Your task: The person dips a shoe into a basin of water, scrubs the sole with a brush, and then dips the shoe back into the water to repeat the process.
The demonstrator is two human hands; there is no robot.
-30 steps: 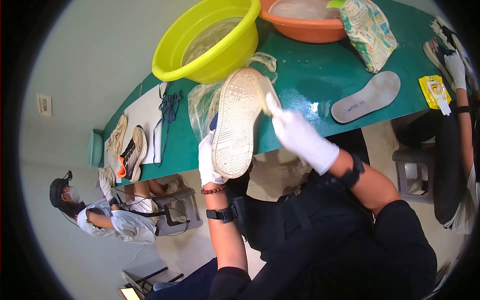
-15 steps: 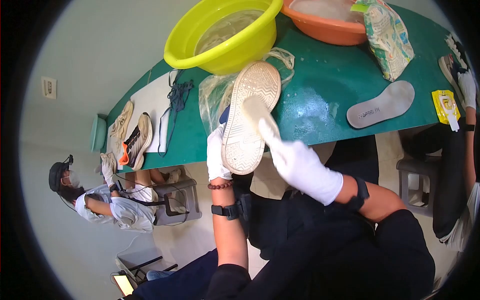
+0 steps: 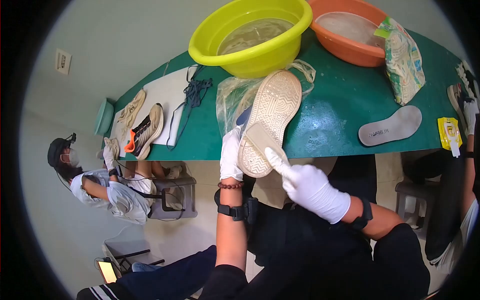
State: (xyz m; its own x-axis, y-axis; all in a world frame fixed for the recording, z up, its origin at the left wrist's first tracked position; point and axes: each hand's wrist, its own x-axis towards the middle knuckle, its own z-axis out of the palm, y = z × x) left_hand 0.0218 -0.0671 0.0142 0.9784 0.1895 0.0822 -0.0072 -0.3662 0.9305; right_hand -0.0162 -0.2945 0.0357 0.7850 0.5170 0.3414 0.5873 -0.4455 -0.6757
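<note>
A shoe [image 3: 278,102] is held up with its pale patterned sole toward me, over the table's near edge. My left hand [image 3: 231,152], in a white glove, grips it from the left side near the lower end; most of those fingers are hidden behind the shoe. In my gloved right hand [image 3: 310,187] is a pale scrubbing brush [image 3: 263,142], its head lying across the lower part of the sole. My right index finger stretches along the brush's back. The bristles face away and cannot be seen.
Behind the shoe are a crumpled clear plastic bag [image 3: 231,102] and a yellow-green basin [image 3: 250,57] of cloudy water. An orange basin [image 3: 345,45], a detergent bag [image 3: 404,65], an insole [image 3: 391,127] and a yellow wipes pack [image 3: 449,132] lie rightward. Left are laces [image 3: 196,92] and another shoe [image 3: 146,129]. People sit both sides.
The brush in my right hand has slid from the middle of the sole down to its lower part. The whole view has shifted, so the table's things appear further right and mostly lower.
</note>
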